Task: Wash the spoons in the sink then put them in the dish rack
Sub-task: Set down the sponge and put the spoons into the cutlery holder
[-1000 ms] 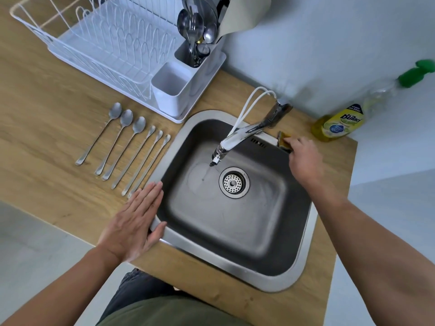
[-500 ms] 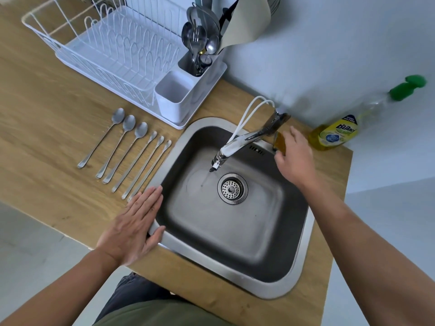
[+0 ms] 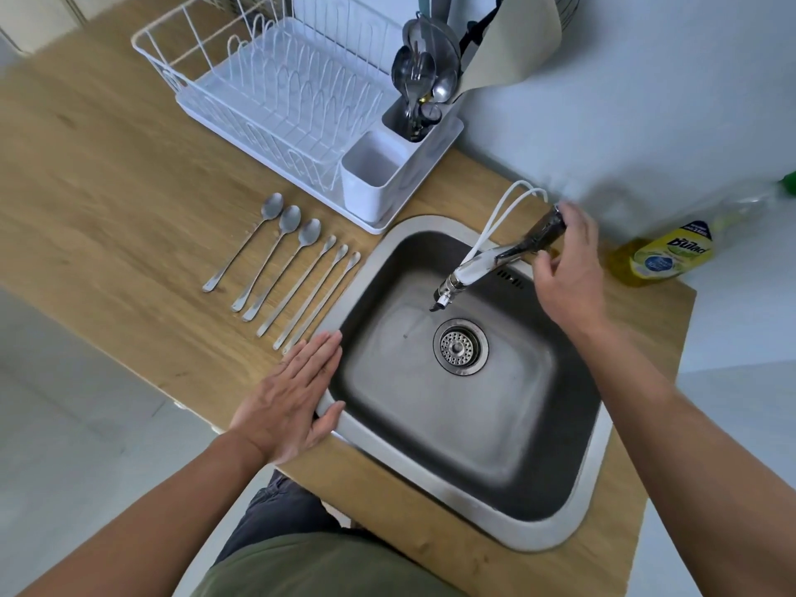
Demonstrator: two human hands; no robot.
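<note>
Several long-handled steel spoons (image 3: 282, 269) lie side by side on the wooden counter, just left of the steel sink (image 3: 555, 523). My left hand (image 3: 293, 402) rests flat and open on the counter with its thumb on the sink's left rim, just below the spoon handles. My right hand (image 3: 568, 273) is up at the back of the sink, fingers curled around the dark lever of the faucet (image 3: 491, 265). The white dish rack (image 3: 275, 96) stands at the far left, its cutlery cup (image 3: 370, 178) empty at the near corner.
A second cutlery holder (image 3: 418, 118) behind the empty cup holds steel utensils. A yellow dish soap bottle (image 3: 663, 256) lies at the right behind the sink. A beige cloth (image 3: 512, 40) hangs against the wall. The counter's front edge runs close to my body.
My right hand has risen from the sponge spot at the sink's back edge onto the faucet lever. My left hand has stayed put. The view has shifted slightly.
</note>
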